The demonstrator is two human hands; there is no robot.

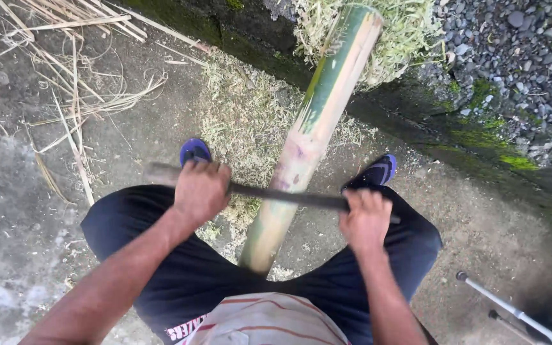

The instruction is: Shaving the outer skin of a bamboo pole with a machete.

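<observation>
Across bamboo pole (308,137), both hands' grip closed on blade (289,195); shavings (244,121), probably bamboo, beneath.

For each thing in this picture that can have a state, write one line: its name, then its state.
Bamboo pole: leaning on the mossy ledge, partly scraped bare.
Long blade: lying across the pole, gripped at both ends.
Left hand: closed on the blade.
Right hand: closed on the blade.
Shavings: scattered on the ground.
</observation>
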